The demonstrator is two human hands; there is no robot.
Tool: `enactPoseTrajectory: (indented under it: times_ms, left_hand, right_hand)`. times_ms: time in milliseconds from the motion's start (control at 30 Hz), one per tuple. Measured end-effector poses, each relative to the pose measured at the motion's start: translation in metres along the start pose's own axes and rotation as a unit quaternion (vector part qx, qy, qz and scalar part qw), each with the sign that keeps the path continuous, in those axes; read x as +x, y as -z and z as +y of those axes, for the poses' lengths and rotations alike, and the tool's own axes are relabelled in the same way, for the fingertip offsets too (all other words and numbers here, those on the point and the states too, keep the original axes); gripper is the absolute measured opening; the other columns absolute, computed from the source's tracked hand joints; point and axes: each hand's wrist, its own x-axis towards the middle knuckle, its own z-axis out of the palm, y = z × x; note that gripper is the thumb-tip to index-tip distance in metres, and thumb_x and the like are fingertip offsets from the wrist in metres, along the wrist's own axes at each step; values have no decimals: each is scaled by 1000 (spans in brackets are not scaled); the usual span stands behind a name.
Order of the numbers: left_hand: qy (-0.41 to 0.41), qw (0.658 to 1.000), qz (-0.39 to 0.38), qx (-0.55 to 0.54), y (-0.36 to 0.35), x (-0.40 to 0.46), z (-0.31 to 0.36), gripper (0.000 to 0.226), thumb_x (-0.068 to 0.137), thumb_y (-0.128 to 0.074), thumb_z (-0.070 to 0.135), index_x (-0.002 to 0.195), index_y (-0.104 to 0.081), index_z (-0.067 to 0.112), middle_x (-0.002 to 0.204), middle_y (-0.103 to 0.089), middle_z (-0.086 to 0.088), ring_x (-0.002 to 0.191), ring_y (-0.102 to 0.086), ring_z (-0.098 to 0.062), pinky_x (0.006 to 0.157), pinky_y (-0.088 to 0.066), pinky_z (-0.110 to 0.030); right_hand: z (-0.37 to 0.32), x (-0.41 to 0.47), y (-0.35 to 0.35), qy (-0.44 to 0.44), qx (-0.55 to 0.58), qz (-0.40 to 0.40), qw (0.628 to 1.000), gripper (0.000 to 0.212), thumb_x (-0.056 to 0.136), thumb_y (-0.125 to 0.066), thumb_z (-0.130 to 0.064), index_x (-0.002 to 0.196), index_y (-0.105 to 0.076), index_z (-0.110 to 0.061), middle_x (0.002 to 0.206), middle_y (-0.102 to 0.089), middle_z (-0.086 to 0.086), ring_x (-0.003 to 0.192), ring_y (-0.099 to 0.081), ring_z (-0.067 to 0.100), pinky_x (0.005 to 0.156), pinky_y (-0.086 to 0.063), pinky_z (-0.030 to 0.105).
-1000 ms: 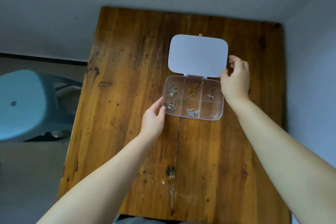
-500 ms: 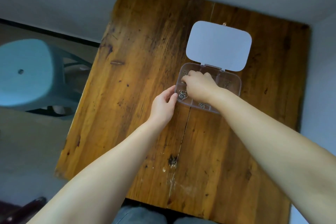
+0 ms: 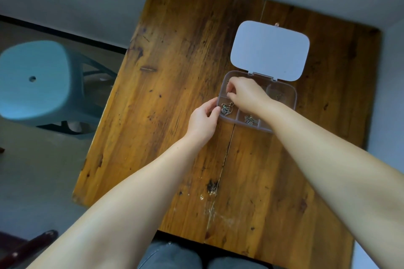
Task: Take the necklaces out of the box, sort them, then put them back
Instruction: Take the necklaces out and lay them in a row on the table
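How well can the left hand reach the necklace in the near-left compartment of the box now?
Probably yes. The left hand rests at the box's near-left edge, right beside that necklace, and the lid lies open. Only the right hand, working just behind, might crowd it.

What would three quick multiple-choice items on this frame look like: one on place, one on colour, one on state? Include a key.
1. Where does the left hand sit?
A. on the lid
B. at the box's near-left corner
C. off the table

2. What colour is the stool beside the table?
A. red
B. light blue
C. yellow

3. How does the box stand?
A. lid open, laid back flat
B. lid shut
C. upside down

Key: B, the fingers touch that corner; B, the seat at left is pale blue; A, the compartments lie exposed, with the right hand reaching into the far-left one.
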Motion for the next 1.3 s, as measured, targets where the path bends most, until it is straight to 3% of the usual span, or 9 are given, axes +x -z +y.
enactPoseTrajectory:
  times_ms: [133,233,367,433,600,700,967,1133,1300]
  left_hand:
    - [-28,1000,-4,8,12,-1,12,49,95,-50,19,141,-35,24,144,-44,0,132,-39,-15,101,-35,-29]
    - [-154,987,-31,44,28,-7,45,50,92,-54,23,139,-36,26,151,-33,2,136,-30,-10,105,-29,-28]
    - [-221,969,-93,54,58,-13,75,18,93,-54,26,95,-68,14,119,-63,0,106,-55,-4,89,-46,-22]
    - [-204,971,-118,36,80,-14,75,24,94,-53,28,87,-69,12,82,-68,4,72,-57,0,66,-45,-15]
    - [-96,967,-233,-31,135,1,44,31,93,-54,32,75,-58,7,67,-59,-5,67,-57,-13,86,-47,-34]
    - [-35,962,-267,-32,164,20,18,33,92,-56,35,67,-52,14,60,-46,2,56,-45,-10,83,-47,-34]
    - [-74,945,-208,241,202,69,-16,35,90,-56,40,65,-53,16,64,-51,1,61,-49,-13,59,-43,-24]
    - [-264,824,-185,466,185,75,-29,23,91,-55,34,80,-60,14,80,-61,-3,78,-57,-23,69,-49,-37]
    - [-390,728,-131,548,175,78,-49,25,92,-52,31,96,-63,9,97,-59,-11,93,-51,-30,79,-40,-42]
  right_hand:
    - [-7,-21,29,1,197,50,979,6,91,-58,-20,92,-63,-18,84,-65,-2,77,-62,11,68,-51,23]
    - [-20,-46,57,12,405,1,914,7,91,-59,-21,90,-66,-21,73,-68,-3,62,-63,4,54,-49,14]
    - [-33,-70,75,28,563,-30,825,7,90,-59,-18,90,-66,-20,75,-69,0,67,-62,11,55,-50,17]
    - [-36,-78,74,12,618,-28,786,8,88,-58,-15,88,-65,-18,75,-69,1,67,-62,10,53,-49,18]
    - [-59,-94,30,-64,689,-41,721,7,88,-57,-5,85,-62,-10,70,-65,2,61,-58,9,49,-48,16]
    - [-86,-102,-9,-113,734,-34,669,3,80,-63,-10,81,-60,-9,68,-63,2,57,-56,7,46,-46,15]
    - [-161,-133,-138,-320,591,-7,740,1,87,-64,-8,88,-65,-9,79,-71,7,64,-66,10,54,-52,19]
    - [-211,-126,-188,-342,462,11,818,9,90,-61,-20,81,-59,-19,72,-70,-2,54,-64,3,49,-46,12]
    - [-219,-124,-204,-297,309,6,904,9,93,-56,-30,86,-52,-25,74,-66,-7,62,-61,5,57,-51,15]
